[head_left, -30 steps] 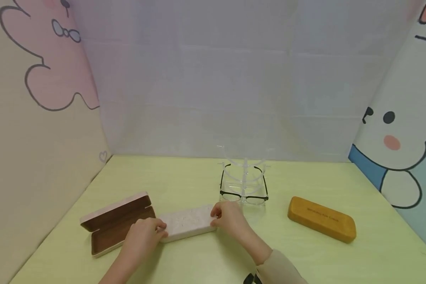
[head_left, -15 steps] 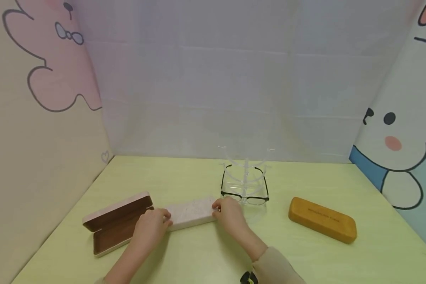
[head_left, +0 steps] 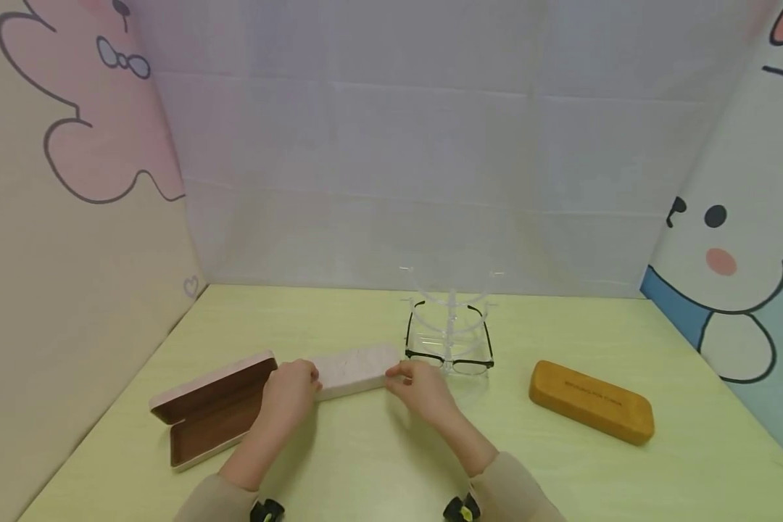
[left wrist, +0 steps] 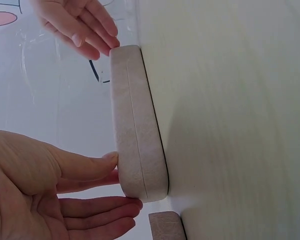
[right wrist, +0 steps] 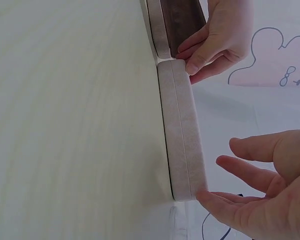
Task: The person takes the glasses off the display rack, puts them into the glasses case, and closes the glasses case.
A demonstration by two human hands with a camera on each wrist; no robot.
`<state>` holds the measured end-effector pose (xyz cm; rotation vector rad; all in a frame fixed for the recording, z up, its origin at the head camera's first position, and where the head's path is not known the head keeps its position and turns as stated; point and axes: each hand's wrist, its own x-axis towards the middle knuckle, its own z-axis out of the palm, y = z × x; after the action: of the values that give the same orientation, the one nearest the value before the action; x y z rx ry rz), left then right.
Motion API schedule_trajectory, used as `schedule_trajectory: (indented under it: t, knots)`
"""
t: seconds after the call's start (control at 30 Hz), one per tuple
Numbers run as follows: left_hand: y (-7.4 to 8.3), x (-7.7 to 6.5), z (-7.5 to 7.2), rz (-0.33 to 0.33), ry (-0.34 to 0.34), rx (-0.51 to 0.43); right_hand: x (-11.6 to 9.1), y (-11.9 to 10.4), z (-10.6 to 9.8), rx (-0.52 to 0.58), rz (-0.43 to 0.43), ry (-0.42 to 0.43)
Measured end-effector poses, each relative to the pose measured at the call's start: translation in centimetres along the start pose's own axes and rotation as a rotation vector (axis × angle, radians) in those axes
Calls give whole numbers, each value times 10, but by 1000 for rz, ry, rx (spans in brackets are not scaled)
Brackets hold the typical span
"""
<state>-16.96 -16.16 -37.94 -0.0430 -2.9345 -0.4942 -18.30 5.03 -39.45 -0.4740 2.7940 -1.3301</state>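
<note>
The head view shows a shut, pale pink case near the middle of the frame, a little low, lying flat on the yellow-green table. A thin line runs around its side where the lid meets the bottom, so what is inside is hidden.

The left hand is at the case's left end. Its thumb and fingers touch that end, and the fingers are long and nearly straight. The right hand is at the other end. One fingertip touches the case there, and its thumb is spread away from it, as the right wrist view shows.

At the lower left is an open pale case. Its lid leans back, and you can see the brown inside. The left hand covers one end of it, and I cannot tell if the two pale cases touch.

On the right side sits an orange case, shut, with small dark words on top, well apart from both hands. Its inside is hidden too.

Just past the right hand, a clear stand stands up, with black-rimmed glasses on its low part, their arms pointing to the back wall.
</note>
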Motion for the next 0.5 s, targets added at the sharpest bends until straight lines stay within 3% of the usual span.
schedule_trajectory:
  t: [0.17,0.3,0.37,0.5]
  knots:
    - [6,5,-1,-46,-2,43,-1,4,-6,75,28,-31]
    - [15,8,-1,-65,5,63,-5,8,-14,55,39,-3]
    - [19,9,2,-66,22,32,-8,10,-18,30,49,29]
    - [26,15,8,-75,25,-132,-16,15,-29,0,102,109]
